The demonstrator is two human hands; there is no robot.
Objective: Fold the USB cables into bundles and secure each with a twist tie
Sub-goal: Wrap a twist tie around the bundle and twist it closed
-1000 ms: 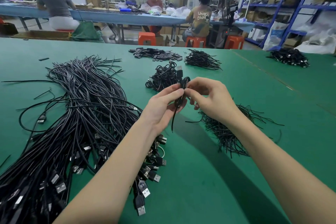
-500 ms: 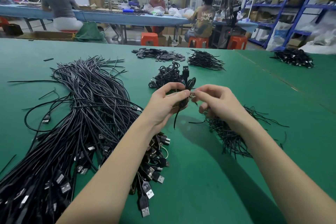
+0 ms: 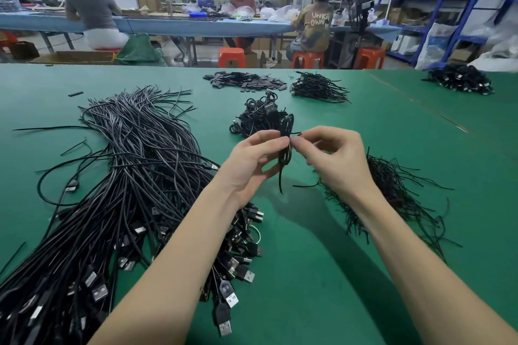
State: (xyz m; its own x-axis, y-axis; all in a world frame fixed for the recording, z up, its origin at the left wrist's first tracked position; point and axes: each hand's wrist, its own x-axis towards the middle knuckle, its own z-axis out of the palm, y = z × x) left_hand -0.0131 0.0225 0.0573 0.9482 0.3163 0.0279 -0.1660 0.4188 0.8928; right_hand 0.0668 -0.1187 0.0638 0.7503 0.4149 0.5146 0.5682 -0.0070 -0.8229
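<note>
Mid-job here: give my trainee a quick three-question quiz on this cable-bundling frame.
1. True or false: the left hand grips the folded cable bundle.
2. What does the right hand pinch? A) a USB plug B) the twist tie C) nothing
3. Which side of the green table holds the loose USB cables?

Key: 1 true; 2 B; 3 the person's left.
</note>
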